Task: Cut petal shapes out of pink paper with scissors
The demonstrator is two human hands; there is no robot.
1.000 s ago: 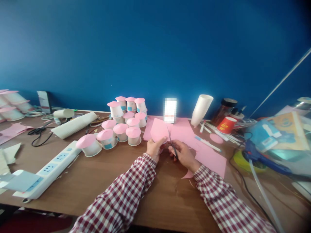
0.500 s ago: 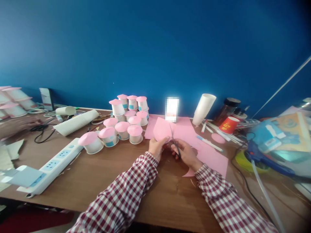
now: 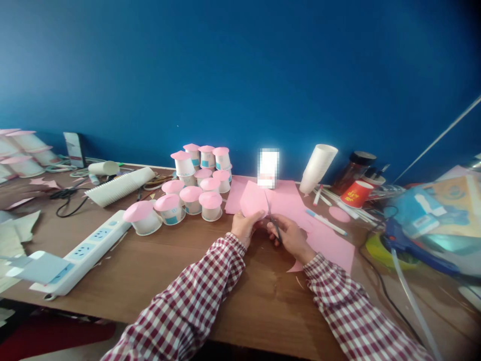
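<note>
My left hand (image 3: 246,225) pinches a piece of pink paper (image 3: 253,198) at its near edge, thumb on top. In my right hand (image 3: 291,235) is a pair of scissors (image 3: 277,232), its blades pointing away from me along the right edge of that piece. I cannot make out whether the blades are apart. Beneath and behind lie larger pink sheets (image 3: 287,198), and a cut pink sheet (image 3: 336,250) is right of my right hand. Left of my hands stand several paper cups (image 3: 211,213) topped with pink paper cones.
A power strip (image 3: 84,250) lies at the left, near a white ridged stack of cups (image 3: 120,187). At the right are a leaning cup stack (image 3: 317,168), a marker (image 3: 326,223), a red cup (image 3: 356,194) and a blue glue gun (image 3: 409,245) with its cord.
The view has shifted slightly. Another person's blurred hand at the far left has gone out of view. My hands keep hold of the paper and scissors in nearly the same place.
</note>
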